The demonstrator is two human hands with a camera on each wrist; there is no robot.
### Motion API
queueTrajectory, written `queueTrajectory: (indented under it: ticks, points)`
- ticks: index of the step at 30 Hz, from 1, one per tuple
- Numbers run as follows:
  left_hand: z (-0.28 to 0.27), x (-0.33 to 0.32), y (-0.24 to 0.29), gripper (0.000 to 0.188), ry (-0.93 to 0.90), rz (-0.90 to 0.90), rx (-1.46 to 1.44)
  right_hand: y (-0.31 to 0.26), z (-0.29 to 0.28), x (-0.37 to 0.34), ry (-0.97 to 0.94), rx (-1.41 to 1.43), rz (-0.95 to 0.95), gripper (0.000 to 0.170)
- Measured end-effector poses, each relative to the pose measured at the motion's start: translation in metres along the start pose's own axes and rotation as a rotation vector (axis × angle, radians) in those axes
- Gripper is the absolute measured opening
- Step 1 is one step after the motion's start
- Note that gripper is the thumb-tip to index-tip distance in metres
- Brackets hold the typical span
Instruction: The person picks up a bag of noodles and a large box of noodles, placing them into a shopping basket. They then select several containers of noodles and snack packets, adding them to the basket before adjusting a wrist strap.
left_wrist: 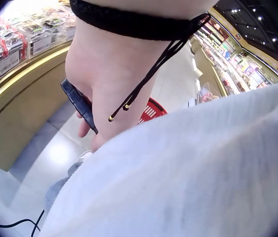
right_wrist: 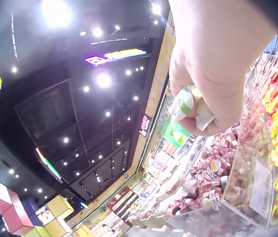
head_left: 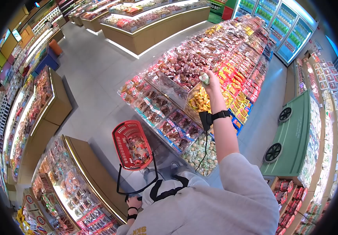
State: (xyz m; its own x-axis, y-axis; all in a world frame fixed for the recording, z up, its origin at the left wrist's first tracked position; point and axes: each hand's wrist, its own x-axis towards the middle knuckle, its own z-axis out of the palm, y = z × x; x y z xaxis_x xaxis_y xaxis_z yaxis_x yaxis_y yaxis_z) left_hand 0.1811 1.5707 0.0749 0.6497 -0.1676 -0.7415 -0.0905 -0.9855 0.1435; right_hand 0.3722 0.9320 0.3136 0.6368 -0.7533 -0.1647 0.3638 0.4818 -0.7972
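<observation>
My right hand [head_left: 212,81] is raised over the snack display and pinches a small white-and-green wrapped snack packet [head_left: 204,78]. In the right wrist view, bent fingers of the right hand [right_wrist: 210,84] press on the packet [right_wrist: 183,104]. Below it lie yellow packets [head_left: 199,101] in a clear bin, beside a heap of dark red wrapped snacks [head_left: 186,64]. Down at my side, the left hand [head_left: 134,203] grips the black handle [left_wrist: 78,103] of a red shopping basket [head_left: 125,127]. Several small packets [head_left: 138,150] lie inside the basket.
A low counter of packaged snacks [head_left: 65,188] runs along my left. White-and-green packets [head_left: 200,156] fill a bin near my feet. To the right stands a green cart-shaped display [head_left: 290,137] with black wheels. Drink fridges [head_left: 282,29] line the back, and grey floor [head_left: 90,70] separates the counters.
</observation>
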Motion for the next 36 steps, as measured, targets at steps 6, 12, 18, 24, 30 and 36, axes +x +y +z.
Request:
queueTrajectory:
  ticks: [6,12,18,24,30,36]
  points:
    - [0.002,0.002,-0.012,0.043,-0.018,-0.005,0.016,0.013,-0.021,-0.037,-0.082,0.105,0.079,0.041]
    - [-0.012,0.004,-0.016,0.042,-0.040,0.015,0.035,0.008,-0.015,-0.063,-0.330,0.386,0.109,0.051]
    - [-0.015,0.003,-0.014,0.042,-0.031,0.021,0.036,0.004,-0.027,-0.068,-0.436,0.480,0.166,0.049]
    - [-0.012,0.004,-0.011,0.042,-0.022,0.022,0.051,0.032,-0.067,-0.095,-0.068,0.384,0.079,0.036]
    - [-0.021,0.000,0.002,0.041,-0.044,0.021,0.073,0.068,-0.134,-0.173,0.295,0.306,0.167,0.027]
    - [-0.032,0.003,0.011,0.041,-0.135,-0.033,0.089,0.063,-0.207,-0.214,0.520,0.301,0.154,0.021]
